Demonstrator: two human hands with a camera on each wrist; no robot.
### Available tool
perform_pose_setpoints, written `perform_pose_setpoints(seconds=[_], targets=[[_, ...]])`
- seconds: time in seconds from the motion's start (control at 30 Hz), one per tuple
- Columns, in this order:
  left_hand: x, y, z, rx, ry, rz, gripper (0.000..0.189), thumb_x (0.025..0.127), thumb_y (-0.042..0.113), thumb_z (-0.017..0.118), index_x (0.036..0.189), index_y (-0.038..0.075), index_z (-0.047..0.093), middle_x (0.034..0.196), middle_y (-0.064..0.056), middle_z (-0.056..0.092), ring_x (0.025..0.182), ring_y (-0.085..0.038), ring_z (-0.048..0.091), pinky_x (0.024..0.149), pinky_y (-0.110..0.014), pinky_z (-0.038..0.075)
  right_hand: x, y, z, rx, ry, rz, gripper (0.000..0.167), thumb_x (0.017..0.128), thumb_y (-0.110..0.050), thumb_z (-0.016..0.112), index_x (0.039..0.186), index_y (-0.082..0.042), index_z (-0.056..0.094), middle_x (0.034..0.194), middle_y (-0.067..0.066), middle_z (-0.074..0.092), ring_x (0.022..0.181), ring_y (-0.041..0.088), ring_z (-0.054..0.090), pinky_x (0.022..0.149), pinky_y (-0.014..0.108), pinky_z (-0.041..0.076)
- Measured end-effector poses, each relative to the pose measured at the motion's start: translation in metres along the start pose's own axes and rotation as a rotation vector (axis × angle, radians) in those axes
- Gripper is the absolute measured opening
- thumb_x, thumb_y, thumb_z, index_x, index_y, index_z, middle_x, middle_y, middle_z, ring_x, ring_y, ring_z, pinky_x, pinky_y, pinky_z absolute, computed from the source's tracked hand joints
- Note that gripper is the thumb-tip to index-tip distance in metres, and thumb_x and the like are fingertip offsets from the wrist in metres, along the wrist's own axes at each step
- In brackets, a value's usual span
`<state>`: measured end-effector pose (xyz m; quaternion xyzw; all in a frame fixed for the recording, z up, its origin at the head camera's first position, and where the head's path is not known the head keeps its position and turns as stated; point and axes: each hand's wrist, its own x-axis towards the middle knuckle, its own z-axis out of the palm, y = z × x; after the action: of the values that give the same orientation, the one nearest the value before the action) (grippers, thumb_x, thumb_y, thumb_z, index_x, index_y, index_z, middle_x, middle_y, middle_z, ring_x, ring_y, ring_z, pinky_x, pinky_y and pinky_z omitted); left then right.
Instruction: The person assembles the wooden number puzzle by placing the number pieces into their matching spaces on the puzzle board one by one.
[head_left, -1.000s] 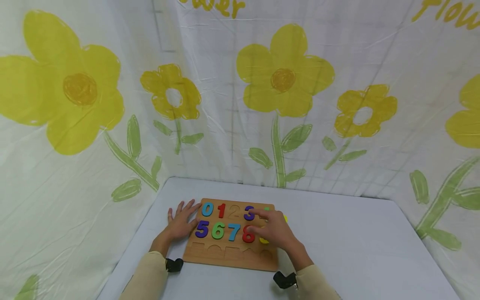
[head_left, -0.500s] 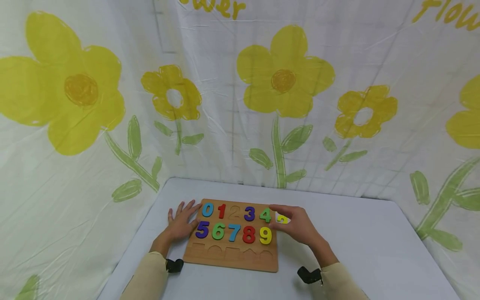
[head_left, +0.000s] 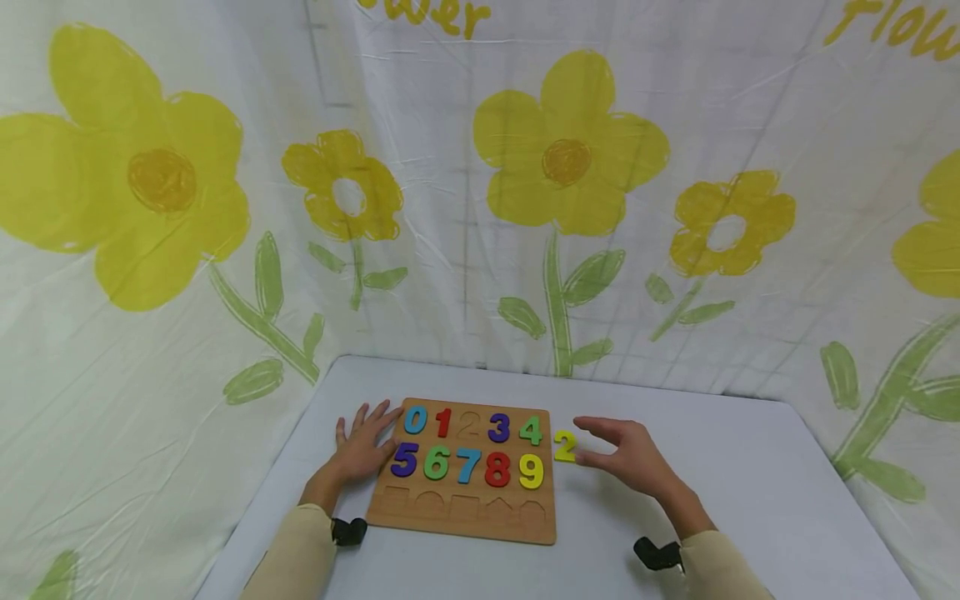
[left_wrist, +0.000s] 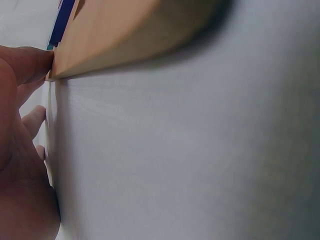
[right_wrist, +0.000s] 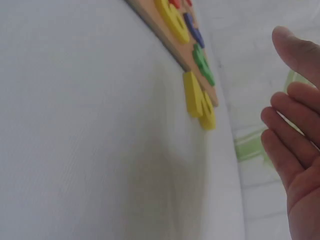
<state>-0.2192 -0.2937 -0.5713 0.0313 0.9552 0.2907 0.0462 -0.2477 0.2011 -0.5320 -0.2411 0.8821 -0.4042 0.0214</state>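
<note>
A wooden number puzzle board (head_left: 465,527) lies on the white table, with coloured digits seated in two rows. Its slot for the 2 (head_left: 468,425) shows bare wood. Just off the board's right edge lies the yellow number 2 (head_left: 566,447), flat on the table. My left hand (head_left: 362,448) rests at the board's left edge with fingers spread, its thumb touching the edge in the left wrist view. My right hand (head_left: 636,457) hovers right of the yellow 2, thumb and fingers apart, holding nothing; the right wrist view shows the palm (right_wrist: 305,185) above the table.
Along the board's front run several shallow shape outlines (head_left: 462,505). Behind the white table (head_left: 712,500) hangs a cloth (head_left: 435,292) painted with yellow flowers. A dark wrist camera (head_left: 656,554) sits below the right hand, another (head_left: 348,532) below the left.
My right hand has moved from over the 3 and 8 to the right, off the board, uncovering the 4, the 9 and the yellow 2. The left hand stays put.
</note>
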Motion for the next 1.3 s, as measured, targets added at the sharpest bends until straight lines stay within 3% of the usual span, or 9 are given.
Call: perform_pose_setpoints(seconds=[0.17, 0.53, 0.77, 1.3], targets=[[0.000, -0.001, 0.001, 0.007, -0.001, -0.003, 0.061, 0.110, 0.021, 0.061, 0.169, 0.015, 0.044, 0.181, -0.022, 0.025, 0.167, -0.056, 0.001, 0.124, -0.081, -0.015, -0.004, 0.010, -0.004, -0.005, -0.001, 0.014, 0.061, 0.090, -0.031, 0.092, 0.143, -0.008, 0.072, 0.144, 0.005, 0.075, 0.136, 0.036, 0.070, 0.111, 0.057, 0.056], [0.000, -0.001, 0.001, 0.004, 0.000, 0.000, 0.062, 0.109, 0.021, 0.061, 0.168, 0.014, 0.044, 0.180, -0.023, 0.025, 0.167, -0.057, 0.002, 0.124, -0.081, -0.015, -0.005, 0.021, -0.005, 0.025, 0.005, 0.023, 0.061, 0.089, -0.026, 0.093, 0.143, -0.006, 0.072, 0.144, 0.007, 0.074, 0.137, 0.037, 0.069, 0.113, 0.058, 0.054], [-0.001, 0.002, 0.000, -0.001, 0.003, -0.004, 0.062, 0.110, 0.020, 0.061, 0.169, 0.014, 0.044, 0.181, -0.023, 0.024, 0.167, -0.056, 0.001, 0.124, -0.081, -0.015, 0.002, 0.029, 0.003, 0.040, 0.005, 0.023, 0.062, 0.090, -0.030, 0.093, 0.143, -0.007, 0.072, 0.145, 0.010, 0.074, 0.139, 0.037, 0.068, 0.114, 0.059, 0.053], [0.000, 0.001, 0.000, 0.011, -0.003, -0.001, 0.063, 0.110, 0.021, 0.061, 0.169, 0.014, 0.043, 0.181, -0.022, 0.024, 0.167, -0.057, 0.001, 0.124, -0.081, -0.015, 0.017, 0.040, 0.023, 0.044, -0.029, 0.032, 0.060, 0.088, -0.023, 0.094, 0.141, -0.006, 0.073, 0.142, 0.010, 0.076, 0.138, 0.034, 0.069, 0.115, 0.054, 0.053]])
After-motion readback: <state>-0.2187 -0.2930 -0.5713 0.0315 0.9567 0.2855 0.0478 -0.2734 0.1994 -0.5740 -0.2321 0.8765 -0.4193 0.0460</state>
